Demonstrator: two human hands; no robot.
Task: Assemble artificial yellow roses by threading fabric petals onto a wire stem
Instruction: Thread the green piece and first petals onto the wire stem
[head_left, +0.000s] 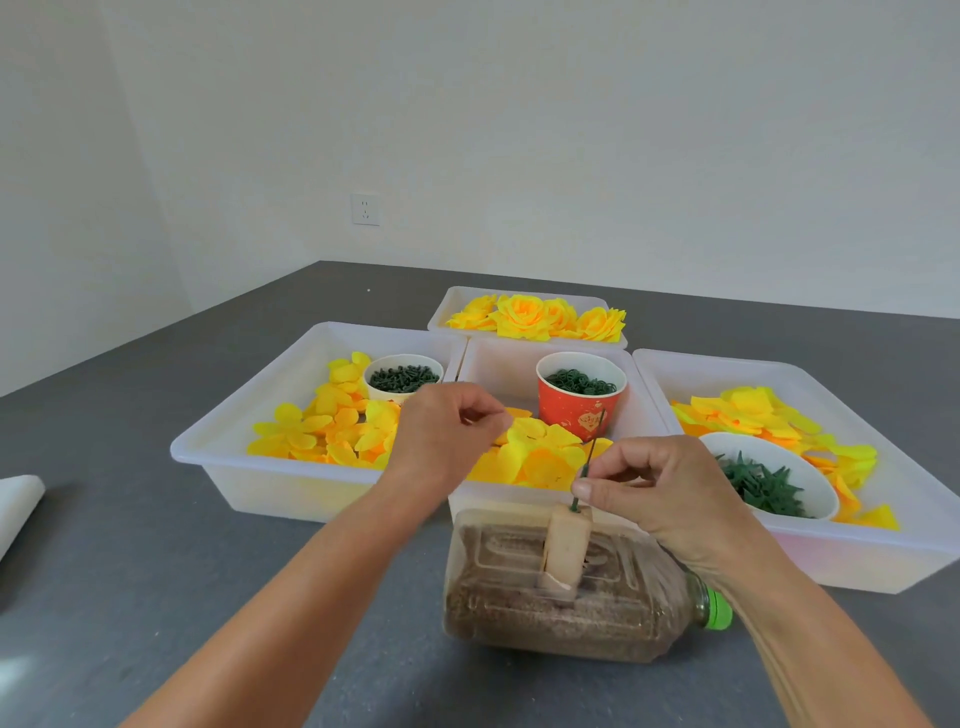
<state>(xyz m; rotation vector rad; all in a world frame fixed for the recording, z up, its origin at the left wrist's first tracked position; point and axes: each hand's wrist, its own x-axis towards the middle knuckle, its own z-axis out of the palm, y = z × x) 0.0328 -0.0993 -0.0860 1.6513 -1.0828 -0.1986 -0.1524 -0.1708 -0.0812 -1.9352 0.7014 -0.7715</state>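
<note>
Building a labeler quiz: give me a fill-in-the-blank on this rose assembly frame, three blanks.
1. The right hand pinches the green wire stem standing in a block on the ____.
2. The finished roses lie in the ____ tray.
3. The red cup holds green ____.

Missing words: bottle; far; rings

Yellow petals, red cup

A white wall socket sits on the pale wall; folded white material lies at the grey table's left edge.
</note>
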